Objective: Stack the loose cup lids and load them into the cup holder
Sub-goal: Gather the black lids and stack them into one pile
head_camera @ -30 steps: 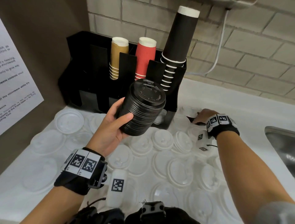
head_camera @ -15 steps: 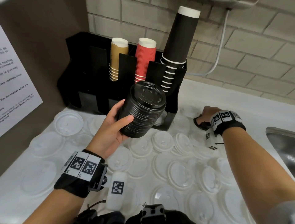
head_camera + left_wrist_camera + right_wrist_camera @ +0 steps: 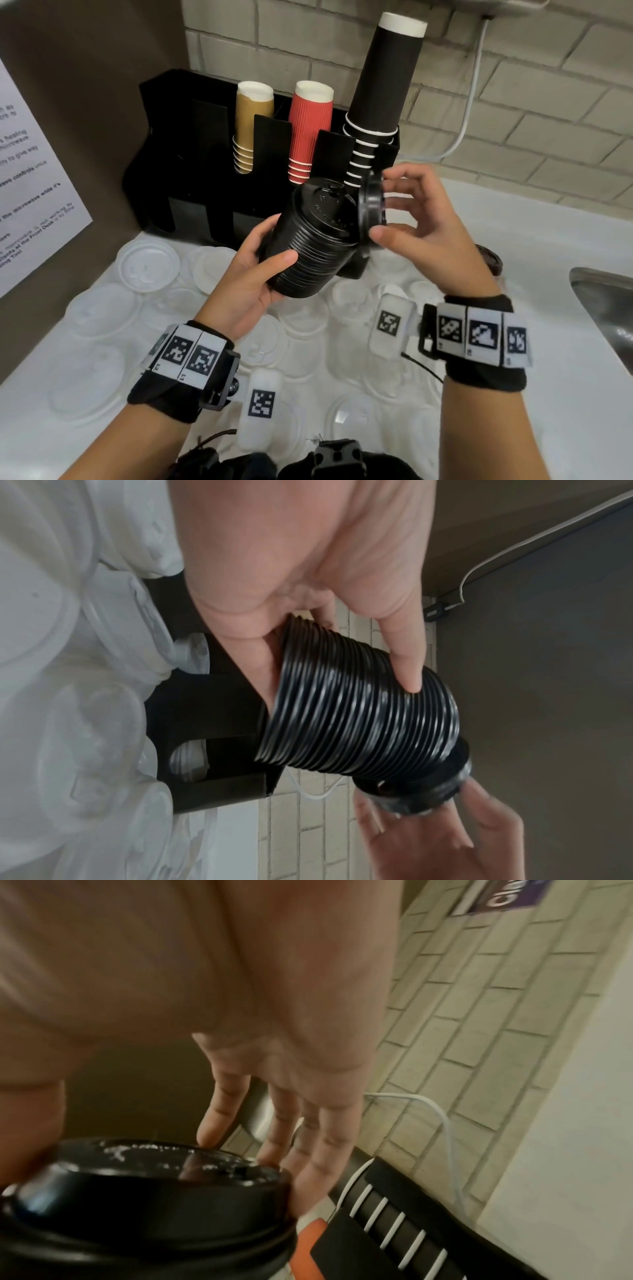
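Observation:
My left hand (image 3: 260,270) grips a tilted stack of black cup lids (image 3: 315,243), thumb on its side; the ribbed black lid stack (image 3: 363,710) fills the left wrist view. My right hand (image 3: 404,212) pinches a single black lid (image 3: 371,205) by its rim between thumb and fingertips, held on edge right at the top of the stack. In the right wrist view the single black lid (image 3: 150,1185) sits under the fingers. The black cup holder (image 3: 191,178) stands behind, with tan, red and black cup stacks in it. Several clear lids (image 3: 147,263) lie loose on the counter.
One more black lid (image 3: 489,260) lies on the white counter to the right. A steel sink (image 3: 606,308) edges the far right. A brick wall with a white cable (image 3: 469,113) runs behind, and a paper notice (image 3: 30,192) hangs at left.
My right hand picked a black lid off the counter at the right and brought it up and left to the top of the stack. The left hand kept hold of the stack.

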The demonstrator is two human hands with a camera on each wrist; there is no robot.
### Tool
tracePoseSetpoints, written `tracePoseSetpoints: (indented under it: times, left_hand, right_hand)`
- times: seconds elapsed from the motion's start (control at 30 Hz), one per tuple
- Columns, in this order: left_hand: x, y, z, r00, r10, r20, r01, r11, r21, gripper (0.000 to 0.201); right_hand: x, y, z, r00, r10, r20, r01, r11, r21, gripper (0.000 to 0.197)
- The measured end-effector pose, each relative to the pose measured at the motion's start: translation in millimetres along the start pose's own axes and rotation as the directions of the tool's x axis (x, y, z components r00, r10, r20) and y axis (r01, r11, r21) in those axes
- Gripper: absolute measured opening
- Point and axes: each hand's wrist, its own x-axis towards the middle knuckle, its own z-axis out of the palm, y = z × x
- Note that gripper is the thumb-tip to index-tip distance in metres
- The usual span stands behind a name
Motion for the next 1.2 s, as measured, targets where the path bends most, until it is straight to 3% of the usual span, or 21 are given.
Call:
tracePoseSetpoints:
  times: [0.43, 0.63, 0.8, 1.2]
  left_hand:
    - [-1, 0, -1, 1.000, -0.007, -0.022, 0.007, 1.000, 0.001, 0.060]
    - [0, 1, -1, 1.000, -0.005, -0.026, 0.004, 1.000, -0.024, 0.060]
    - [-1, 1, -1, 1.000, 0.009, -0.018, -0.010, 0.999, -0.037, 0.058]
    - [1, -4, -5, 0.999, -0.009, 0.049, 0.006, 0.998, 0.065, 0.063]
  right_hand:
    - [17, -17, 19, 0.999, -0.047, 0.023, 0.052, 0.956, -0.287, 0.044]
    - [25, -19, 20, 0.997, -0.068, 0.039, 0.077, 0.943, -0.323, 0.044]
    - [24, -21, 21, 0.997, -0.079, -0.024, 0.069, 0.956, -0.284, 0.046]
    - [33, -24, 24, 0.986, -0.031, 0.162, 0.088, 0.929, -0.360, 0.045]
